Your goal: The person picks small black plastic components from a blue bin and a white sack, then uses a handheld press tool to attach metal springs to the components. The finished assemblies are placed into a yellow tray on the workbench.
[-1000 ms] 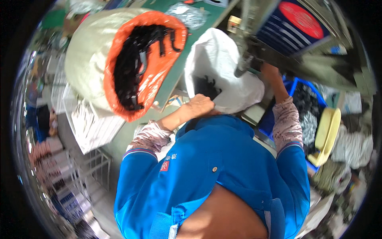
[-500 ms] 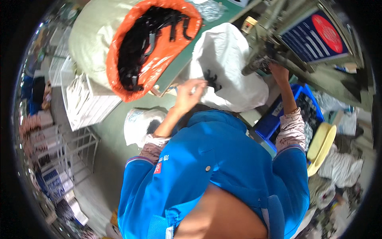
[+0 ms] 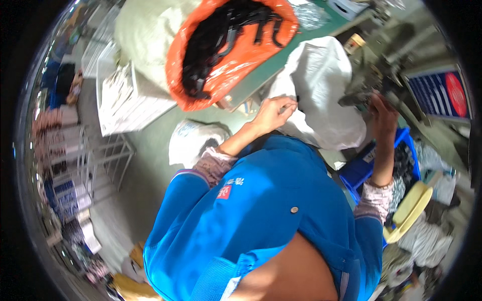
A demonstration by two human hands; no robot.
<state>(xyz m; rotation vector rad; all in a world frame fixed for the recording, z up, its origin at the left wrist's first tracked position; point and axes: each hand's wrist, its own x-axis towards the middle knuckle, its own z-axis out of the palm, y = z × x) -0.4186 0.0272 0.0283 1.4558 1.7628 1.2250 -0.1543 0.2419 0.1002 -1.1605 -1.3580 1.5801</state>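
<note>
My left hand [image 3: 273,114] is at the near left edge of a white woven sack [image 3: 321,70]. Its fingers are curled together. A small dark bit shows by the fingertips, too small to name. On the right, my right hand [image 3: 384,116] is raised to the metal head of a machine [image 3: 369,93], its fingers bent against it. What they grip there is hidden and blurred. Beyond my left hand, an orange plastic bag [image 3: 236,67] lies open, full of black strap-like plastic pieces [image 3: 206,50].
A blue crate [image 3: 359,173] with dark pieces stands below my right forearm, beside a yellow tray [image 3: 409,210]. A white bag [image 3: 193,143] sits on the floor at left, near a white bin [image 3: 135,108] and a metal rack [image 3: 108,163]. A green table [image 3: 321,25] runs behind.
The view has shifted, so the surroundings sit farther right. My left hand has closed its fingers more and is nearer the sack's edge. My right hand stays at the machine.
</note>
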